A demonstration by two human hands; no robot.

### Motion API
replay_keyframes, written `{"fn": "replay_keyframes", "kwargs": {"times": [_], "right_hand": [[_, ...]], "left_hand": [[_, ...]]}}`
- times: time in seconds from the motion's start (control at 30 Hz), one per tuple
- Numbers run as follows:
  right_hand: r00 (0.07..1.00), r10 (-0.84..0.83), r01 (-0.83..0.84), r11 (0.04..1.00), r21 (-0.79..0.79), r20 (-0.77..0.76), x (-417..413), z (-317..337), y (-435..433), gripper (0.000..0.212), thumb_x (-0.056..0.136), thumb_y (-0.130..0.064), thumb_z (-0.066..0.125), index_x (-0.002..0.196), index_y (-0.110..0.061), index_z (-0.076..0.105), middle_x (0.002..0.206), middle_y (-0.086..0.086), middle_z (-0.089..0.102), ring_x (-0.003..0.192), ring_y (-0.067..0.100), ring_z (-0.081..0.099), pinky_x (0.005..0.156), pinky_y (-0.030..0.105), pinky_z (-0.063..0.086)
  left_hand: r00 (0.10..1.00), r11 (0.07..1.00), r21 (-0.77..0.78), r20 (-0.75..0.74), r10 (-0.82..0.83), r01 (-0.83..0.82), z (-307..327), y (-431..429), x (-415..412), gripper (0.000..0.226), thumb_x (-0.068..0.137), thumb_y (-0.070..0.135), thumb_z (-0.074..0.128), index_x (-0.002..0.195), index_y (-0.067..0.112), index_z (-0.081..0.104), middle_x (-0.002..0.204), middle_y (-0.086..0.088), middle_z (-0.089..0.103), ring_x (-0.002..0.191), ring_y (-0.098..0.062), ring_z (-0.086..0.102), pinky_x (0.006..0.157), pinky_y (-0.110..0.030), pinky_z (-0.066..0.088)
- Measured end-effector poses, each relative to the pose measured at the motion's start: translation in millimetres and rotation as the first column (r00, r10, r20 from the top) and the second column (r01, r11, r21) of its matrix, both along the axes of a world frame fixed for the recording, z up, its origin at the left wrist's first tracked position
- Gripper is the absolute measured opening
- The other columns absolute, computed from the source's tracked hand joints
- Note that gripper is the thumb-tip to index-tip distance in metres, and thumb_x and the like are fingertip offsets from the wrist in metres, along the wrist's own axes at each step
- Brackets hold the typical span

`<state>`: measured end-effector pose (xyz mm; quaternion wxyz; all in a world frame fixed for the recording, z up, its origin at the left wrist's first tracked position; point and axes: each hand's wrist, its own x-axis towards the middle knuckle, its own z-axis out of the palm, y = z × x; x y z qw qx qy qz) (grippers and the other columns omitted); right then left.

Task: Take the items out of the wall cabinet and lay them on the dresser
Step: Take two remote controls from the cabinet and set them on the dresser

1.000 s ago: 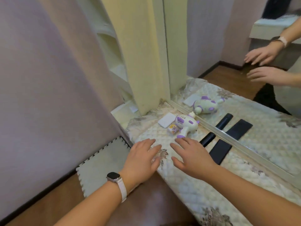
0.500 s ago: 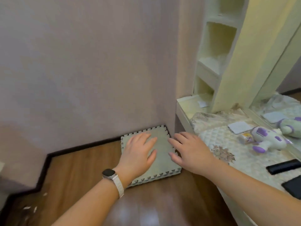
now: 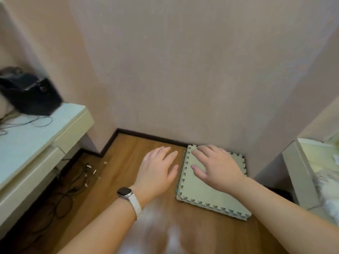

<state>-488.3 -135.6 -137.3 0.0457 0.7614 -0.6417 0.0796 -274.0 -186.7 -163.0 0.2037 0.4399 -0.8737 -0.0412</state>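
View swung left; dresser (image 3: 300, 173) right of hands (image 3: 185, 171).

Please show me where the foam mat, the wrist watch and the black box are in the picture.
foam mat (image 3: 205, 195), head view, bare top surface.
wrist watch (image 3: 124, 192), head view, dark screen.
black box (image 3: 31, 94), head view, front face.
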Motion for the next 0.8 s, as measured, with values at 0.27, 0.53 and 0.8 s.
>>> {"fn": "replay_keyframes", "kwargs": {"times": [0.27, 0.53, 0.8], "right_hand": [[0.944, 0.329, -0.329, 0.944, -0.013, 0.004, 109.7, 6.9, -92.1, 0.055, 0.091, -0.052, 0.039, 0.124, -0.016, 0.064, 0.118, 0.005, 0.066, 0.108, 0.027, 0.061, 0.085, 0.039, 0.051], [0.782, 0.622, -0.621, 0.783, -0.027, 0.054, 188.1, -5.3, -180.6, 0.053, 0.093, -0.051, 0.043, 0.128, -0.016, 0.062, 0.122, 0.006, 0.065, 0.113, 0.026, 0.059, 0.09, 0.039, 0.049], [0.637, 0.762, -0.766, 0.643, -0.012, 0.116, 212.7, -0.1, -291.4, 0.051, 0.093, -0.05, 0.043, 0.13, -0.02, 0.06, 0.128, 0.003, 0.064, 0.12, 0.023, 0.057, 0.098, 0.038, 0.047]], "left_hand": [[0.929, 0.929, 0.021, 0.016, 0.37, -0.37, 6.1, -18.4, 113.5, 0.042, 0.091, 0.04, 0.054, 0.13, 0.025, 0.058, 0.134, 0.001, 0.057, 0.126, -0.019, 0.049, 0.105, -0.035, 0.036], [0.76, 0.761, 0.043, 0.1, 0.642, -0.648, 4.9, -44.3, 174.1, 0.044, 0.094, 0.043, 0.05, 0.136, 0.027, 0.053, 0.14, 0.002, 0.053, 0.132, -0.016, 0.044, 0.109, -0.032, 0.025], [0.594, 0.594, 0.048, 0.137, 0.793, -0.803, 16.3, -119.9, 171.5, 0.046, 0.094, 0.044, 0.047, 0.137, 0.029, 0.051, 0.142, 0.004, 0.051, 0.133, -0.016, 0.042, 0.111, -0.035, 0.029]]}}
